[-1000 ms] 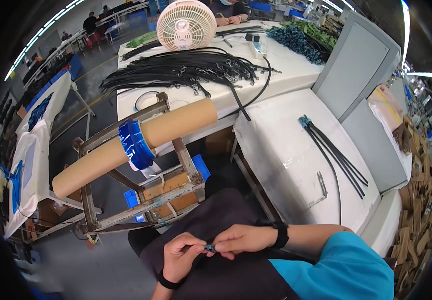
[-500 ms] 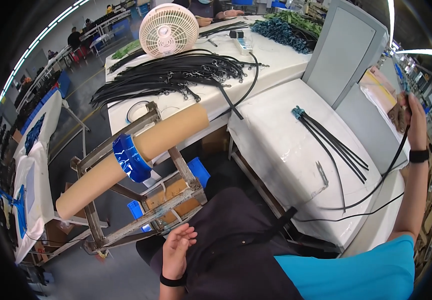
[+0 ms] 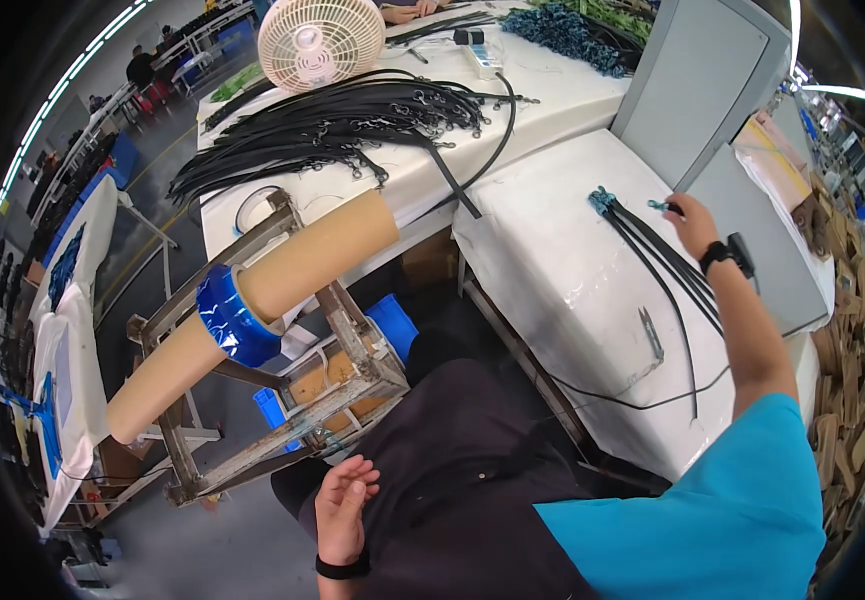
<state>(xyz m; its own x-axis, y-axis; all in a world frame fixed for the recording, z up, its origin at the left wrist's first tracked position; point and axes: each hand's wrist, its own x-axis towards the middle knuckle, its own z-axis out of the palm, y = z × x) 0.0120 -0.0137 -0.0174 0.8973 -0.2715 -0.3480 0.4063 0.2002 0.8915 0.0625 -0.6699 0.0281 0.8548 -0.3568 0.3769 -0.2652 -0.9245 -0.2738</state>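
My right hand (image 3: 694, 228) is closed on a black cord with a teal end (image 3: 664, 206), over the white-covered table at the right. Just left of it lies a bundle of black cords (image 3: 642, 240), their teal tips (image 3: 601, 200) gathered at the far end. A pair of small metal snips (image 3: 649, 328) rests on the cover nearer to me. My left hand (image 3: 342, 508) hovers in front of my dark apron (image 3: 452, 440), fingers loosely curled and apart, with nothing in them. The rest of the cord in my right hand is mostly hidden by the hand and forearm.
A cardboard tube (image 3: 317, 250) carrying a blue tape roll (image 3: 237, 318) lies across a metal frame (image 3: 352, 330) at the left. Black straps with metal hooks (image 3: 342, 130) and a fan (image 3: 317, 45) occupy the far table. A grey panel (image 3: 697, 85) stands beyond the cords.
My right hand has swung in from the far right to the corded bundle, bringing the cord's teal end over the table. The left hand stays nearly in place.
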